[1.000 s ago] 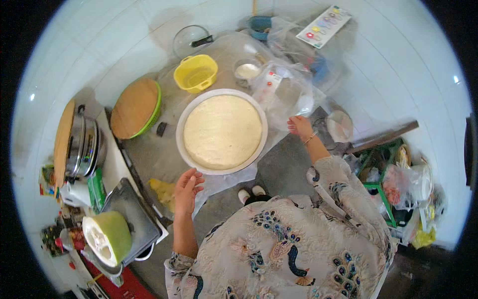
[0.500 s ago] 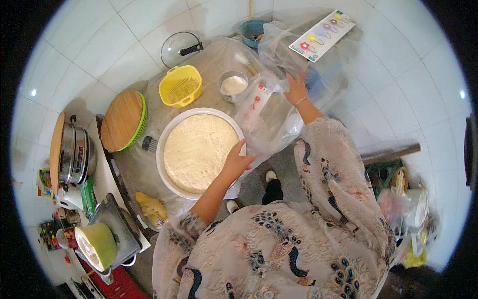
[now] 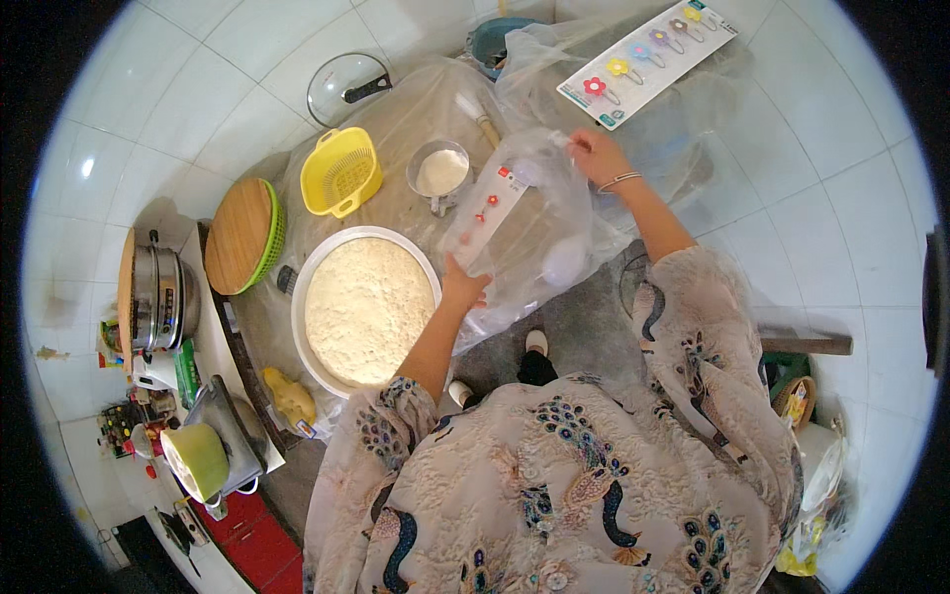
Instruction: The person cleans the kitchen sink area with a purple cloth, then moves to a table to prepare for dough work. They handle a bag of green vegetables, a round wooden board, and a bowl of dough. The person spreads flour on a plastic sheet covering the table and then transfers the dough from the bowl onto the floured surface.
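Floor: large pale glossy tiles (image 3: 178,109) all around, seen from above; the person's feet stand by the low work surface.
Tabletop: a low round surface (image 3: 396,119) draped in clear plastic sheeting, set on the floor.
On the tabletop: a wide white basin of pale dough (image 3: 366,309), a yellow slotted basket (image 3: 341,176), a small metal cup of white powder (image 3: 440,173), and a round wooden board on a green rim (image 3: 242,236) at the left edge.
Beyond: a glass pot lid (image 3: 346,84) on the tiles, and a white card of flower-shaped hooks (image 3: 648,59) lying on crumpled plastic.
Left side: a metal steamer pot (image 3: 158,297) and a lime-green bowl (image 3: 198,460) among clutter.
Plastic bag: a clear bag (image 3: 534,238) with something white inside, held above the right part of the tabletop, just beside the basin.
Left hand (image 3: 463,287): grip closed on the bag's lower edge, fingers curled into the plastic.
Right hand (image 3: 594,156): grip pinched together on the bag's upper edge; a thin bracelet sits at the wrist.
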{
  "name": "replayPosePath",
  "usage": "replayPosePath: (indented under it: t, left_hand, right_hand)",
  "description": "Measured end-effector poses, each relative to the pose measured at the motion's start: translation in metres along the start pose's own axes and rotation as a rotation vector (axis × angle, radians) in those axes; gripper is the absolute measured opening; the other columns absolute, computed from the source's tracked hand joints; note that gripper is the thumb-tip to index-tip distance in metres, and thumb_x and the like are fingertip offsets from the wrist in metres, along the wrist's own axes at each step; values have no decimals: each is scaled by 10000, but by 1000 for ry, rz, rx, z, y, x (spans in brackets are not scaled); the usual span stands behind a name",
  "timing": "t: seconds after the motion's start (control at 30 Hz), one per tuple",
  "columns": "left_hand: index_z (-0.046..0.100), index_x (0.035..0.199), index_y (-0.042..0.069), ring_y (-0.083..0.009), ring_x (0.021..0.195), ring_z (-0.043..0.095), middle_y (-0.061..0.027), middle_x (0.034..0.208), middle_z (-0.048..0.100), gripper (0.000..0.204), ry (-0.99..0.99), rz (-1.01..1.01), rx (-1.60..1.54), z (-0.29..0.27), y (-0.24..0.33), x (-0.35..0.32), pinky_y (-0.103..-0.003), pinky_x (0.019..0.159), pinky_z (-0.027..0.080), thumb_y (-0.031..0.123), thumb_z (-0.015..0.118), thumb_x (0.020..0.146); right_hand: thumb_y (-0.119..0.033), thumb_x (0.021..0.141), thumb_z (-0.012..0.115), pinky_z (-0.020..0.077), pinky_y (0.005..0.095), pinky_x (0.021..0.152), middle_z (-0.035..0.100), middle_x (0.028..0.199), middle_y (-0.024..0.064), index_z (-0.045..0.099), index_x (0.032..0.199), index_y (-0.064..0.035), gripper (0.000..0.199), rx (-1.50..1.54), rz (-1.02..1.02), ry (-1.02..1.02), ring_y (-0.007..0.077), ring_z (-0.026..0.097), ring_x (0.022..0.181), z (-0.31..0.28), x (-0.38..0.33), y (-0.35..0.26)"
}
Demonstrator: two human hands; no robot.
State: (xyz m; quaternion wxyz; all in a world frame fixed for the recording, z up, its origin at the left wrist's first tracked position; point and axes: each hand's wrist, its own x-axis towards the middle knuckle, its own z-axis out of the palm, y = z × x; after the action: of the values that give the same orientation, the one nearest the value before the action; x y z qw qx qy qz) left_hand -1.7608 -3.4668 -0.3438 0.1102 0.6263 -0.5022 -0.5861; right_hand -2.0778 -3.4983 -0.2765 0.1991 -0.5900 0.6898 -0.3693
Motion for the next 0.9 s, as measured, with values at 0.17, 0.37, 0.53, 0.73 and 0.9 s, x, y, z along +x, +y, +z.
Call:
replayPosePath:
  t: [0.17, 0.37, 0.53, 0.73, 0.9]
  left_hand:
    - [460, 1120, 1, -241, 542, 595, -179, 765, 593, 461, -53, 26, 129, -15, -42, 36, -354, 453, 489, 94, 641, 706]
    - [595, 866, 29, -313, 748, 599, -177, 819, 606, 166, 350, 581, 593, -66, 8, -38, -380, 680, 466, 164, 546, 783]
    - [589, 874, 79, -298, 782, 594, -130, 822, 617, 133, 559, 596, 629, -89, 48, -94, -393, 668, 457, 160, 504, 811]
    - [591, 924, 74, -290, 752, 610, -131, 806, 632, 168, 454, 608, 404, -102, 70, -105, -360, 653, 465, 192, 510, 837]
    - [575, 932, 54, -292, 735, 601, -141, 795, 622, 183, 629, 906, 569, -99, 82, -109, -367, 646, 458, 200, 491, 862]
  right_hand:
    - [-177, 820, 565, 446, 277, 601, 595, 746, 39, 582, 911, -25, 178, 470, 194, -36, 115, 531, 657, -30, 2, -24]
    - [-145, 813, 579, 445, 245, 633, 599, 770, 27, 588, 930, -23, 169, 330, -39, 62, 103, 534, 683, -43, -7, -25]
    - [-146, 812, 586, 441, 243, 650, 607, 769, 40, 602, 935, -30, 170, 285, -98, 145, 102, 532, 687, -59, -18, -46]
    - [-179, 814, 593, 435, 244, 651, 607, 754, 52, 608, 941, -36, 191, 182, -129, 250, 114, 531, 673, -73, -20, -68]
    - [-219, 817, 588, 430, 246, 627, 610, 754, 49, 615, 929, -41, 212, 134, -100, 293, 114, 527, 662, -94, -40, -107]
